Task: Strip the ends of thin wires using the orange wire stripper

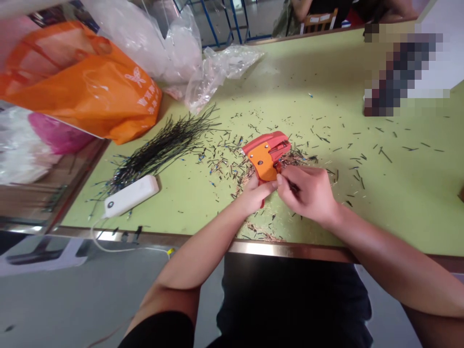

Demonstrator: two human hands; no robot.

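My left hand is wrapped round the handle of a red and orange hand tool, whose head points up over the table. Close against the tool's right side, my right hand is closed, fingers pinched on something dark and thin that is mostly hidden. Short black wire bits and copper-coloured strands lie scattered under and around both hands. To the left rests a bundle of long black wires, some with small blue tips.
A white power bank with a cable lies near the table's front edge. An orange bag and clear plastic bags fill the back left. A blurred-out object stands back right. Another person's arm shows beyond the table.
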